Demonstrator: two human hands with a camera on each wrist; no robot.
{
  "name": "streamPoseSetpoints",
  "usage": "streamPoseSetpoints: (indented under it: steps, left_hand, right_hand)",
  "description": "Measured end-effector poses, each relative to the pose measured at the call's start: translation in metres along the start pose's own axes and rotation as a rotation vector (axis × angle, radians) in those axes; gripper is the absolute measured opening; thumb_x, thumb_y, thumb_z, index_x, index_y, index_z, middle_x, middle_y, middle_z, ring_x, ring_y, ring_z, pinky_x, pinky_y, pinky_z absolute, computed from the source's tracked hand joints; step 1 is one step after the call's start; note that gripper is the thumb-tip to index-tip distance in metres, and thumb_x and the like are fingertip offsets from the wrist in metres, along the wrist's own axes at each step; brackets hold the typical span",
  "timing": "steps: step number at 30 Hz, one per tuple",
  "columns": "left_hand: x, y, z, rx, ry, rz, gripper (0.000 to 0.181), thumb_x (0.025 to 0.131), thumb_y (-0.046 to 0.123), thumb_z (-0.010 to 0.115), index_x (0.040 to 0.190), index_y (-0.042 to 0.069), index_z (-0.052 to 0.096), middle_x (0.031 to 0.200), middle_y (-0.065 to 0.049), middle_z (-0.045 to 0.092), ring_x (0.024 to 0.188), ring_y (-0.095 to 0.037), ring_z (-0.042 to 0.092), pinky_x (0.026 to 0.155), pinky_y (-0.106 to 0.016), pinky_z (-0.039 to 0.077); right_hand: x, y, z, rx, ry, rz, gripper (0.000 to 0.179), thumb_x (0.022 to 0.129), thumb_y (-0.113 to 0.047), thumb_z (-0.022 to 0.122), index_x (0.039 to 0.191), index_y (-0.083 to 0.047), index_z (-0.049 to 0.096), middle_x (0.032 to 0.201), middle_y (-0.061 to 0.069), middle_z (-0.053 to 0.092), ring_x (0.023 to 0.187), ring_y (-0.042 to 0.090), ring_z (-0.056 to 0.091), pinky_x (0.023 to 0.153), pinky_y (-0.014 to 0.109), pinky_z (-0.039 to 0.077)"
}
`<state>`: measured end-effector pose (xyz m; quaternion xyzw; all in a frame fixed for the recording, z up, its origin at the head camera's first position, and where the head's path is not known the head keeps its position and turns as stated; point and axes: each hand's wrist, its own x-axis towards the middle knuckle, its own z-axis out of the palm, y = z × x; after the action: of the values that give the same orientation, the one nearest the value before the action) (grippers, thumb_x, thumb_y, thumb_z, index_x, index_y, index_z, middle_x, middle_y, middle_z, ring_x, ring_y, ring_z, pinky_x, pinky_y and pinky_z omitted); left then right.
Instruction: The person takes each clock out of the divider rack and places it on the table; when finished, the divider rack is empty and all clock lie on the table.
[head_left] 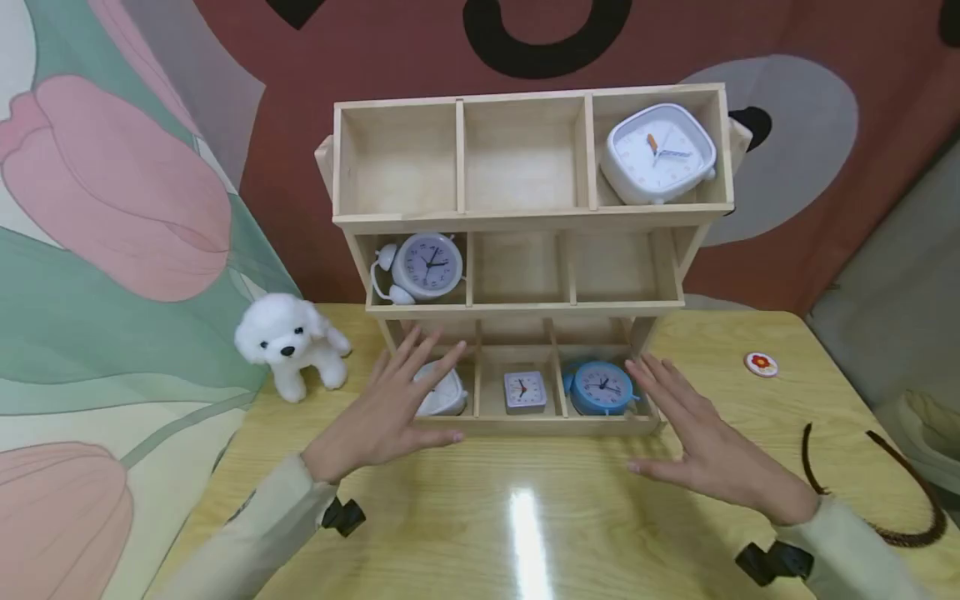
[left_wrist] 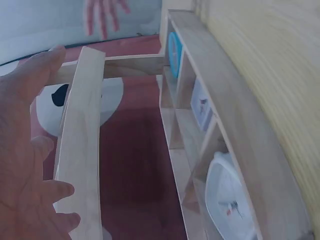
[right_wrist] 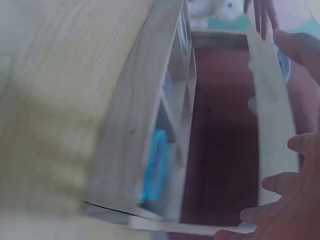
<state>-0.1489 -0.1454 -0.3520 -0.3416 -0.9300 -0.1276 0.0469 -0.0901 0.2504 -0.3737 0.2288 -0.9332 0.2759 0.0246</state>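
A three-tier wooden shelf [head_left: 534,218] with square compartments stands on the table. My left hand [head_left: 386,400], fingers spread and holding nothing, is in front of its lower left side, partly covering a white clock [head_left: 444,395]. On the other side, my right hand [head_left: 701,442] is spread with nothing in it, fingertips by the lower right corner near a blue alarm clock [head_left: 602,387]. Between these clocks sits a small square white clock [head_left: 524,390]. A round white twin-bell clock [head_left: 429,265] lies tilted in the middle tier's left compartment. The top right compartment holds a larger white clock [head_left: 660,153].
A white plush dog [head_left: 291,342] stands on the wooden table [head_left: 480,508] left of the shelf. To the right lie a round flower badge [head_left: 761,364] and a dark brown curved band [head_left: 926,508]. Patterned fabric [head_left: 292,167] hangs behind the shelf.
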Motion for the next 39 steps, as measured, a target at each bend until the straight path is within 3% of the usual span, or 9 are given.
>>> streamPoseSetpoints:
  steps: [8,15,23,26,28,31,34,37,39]
  left_hand:
    - [0.047,0.017,0.017,-0.112,-0.049,0.042,0.103,0.080,0.064,0.064,0.153,0.039,-0.004,0.164,-0.008,-0.001,0.150,-0.035,0.000,0.112,-0.067,0.018]
    - [0.101,0.060,0.043,-0.276,-0.187,0.135,0.103,0.082,0.054,0.070,0.150,0.047,-0.008,0.163,-0.010,0.008,0.146,-0.036,0.022,0.107,-0.058,0.036]
    - [0.165,0.093,0.090,-0.193,-0.313,0.213,0.090,0.084,0.036,0.074,0.154,0.033,0.018,0.162,-0.007,0.018,0.148,-0.032,0.021,0.111,-0.057,0.033]
    - [0.181,0.098,0.102,-0.155,-0.386,0.215,0.086,0.083,0.025,0.076,0.153,0.030,0.026,0.159,-0.001,0.027,0.149,-0.027,0.018,0.114,-0.053,0.032]
    - [0.188,0.100,0.107,-0.160,-0.428,0.218,0.080,0.082,0.020,0.077,0.150,0.025,0.035,0.154,-0.001,0.038,0.145,-0.024,0.028,0.111,-0.046,0.039]
    - [0.198,0.104,0.112,-0.147,-0.474,0.228,0.065,0.083,0.013,0.076,0.142,0.021,0.050,0.143,0.000,0.052,0.133,-0.020,0.046,0.105,-0.034,0.046]
    - [0.204,0.107,0.114,-0.120,-0.507,0.224,0.061,0.081,0.003,0.073,0.137,0.022,0.056,0.135,0.001,0.057,0.120,-0.015,0.053,0.097,-0.026,0.049]
    - [0.207,0.109,0.118,-0.070,-0.534,0.180,0.074,0.077,-0.003,0.074,0.140,0.029,0.051,0.139,0.001,0.052,0.121,-0.015,0.050,0.085,-0.024,0.052]
    - [0.209,0.110,0.121,-0.024,-0.535,0.181,0.080,0.076,-0.001,0.075,0.142,0.033,0.047,0.141,0.000,0.049,0.122,-0.015,0.049,0.080,-0.024,0.053]
  right_hand:
    - [-0.008,0.043,0.030,0.129,0.141,0.141,0.117,0.073,-0.031,0.085,0.156,-0.026,0.003,0.162,0.015,0.008,0.141,0.050,0.021,0.095,0.072,0.034]
    - [-0.009,0.074,0.053,0.369,0.206,0.281,0.117,0.074,-0.022,0.085,0.155,-0.035,0.001,0.163,0.013,0.009,0.140,0.053,0.023,0.102,0.066,0.035]
    - [-0.004,0.087,0.081,0.562,0.252,0.343,0.106,0.078,-0.016,0.081,0.156,-0.025,0.010,0.161,0.019,0.014,0.142,0.047,0.026,0.110,0.058,0.030]
    - [-0.002,0.089,0.087,0.520,0.255,0.358,0.100,0.080,-0.021,0.080,0.156,-0.018,0.015,0.160,0.018,0.020,0.141,0.040,0.032,0.109,0.052,0.035]
    - [-0.002,0.091,0.089,0.442,0.275,0.360,0.095,0.080,-0.025,0.079,0.154,-0.012,0.021,0.157,0.017,0.027,0.135,0.035,0.042,0.104,0.044,0.043]
    - [-0.002,0.093,0.090,0.329,0.332,0.347,0.086,0.079,-0.024,0.080,0.150,-0.008,0.033,0.144,0.019,0.048,0.100,0.027,0.059,0.077,0.029,0.053]
    - [-0.002,0.094,0.090,0.254,0.376,0.336,0.079,0.077,-0.021,0.082,0.145,-0.007,0.043,0.114,0.016,0.065,0.068,0.017,0.048,0.056,0.021,0.041]
    - [0.001,0.093,0.089,0.203,0.401,0.349,0.074,0.075,-0.018,0.083,0.140,-0.006,0.050,0.099,0.015,0.068,0.062,0.012,0.045,0.054,0.020,0.039]
    - [0.003,0.092,0.089,0.195,0.413,0.369,0.072,0.074,-0.015,0.084,0.138,-0.005,0.052,0.100,0.016,0.069,0.062,0.012,0.045,0.053,0.020,0.039]
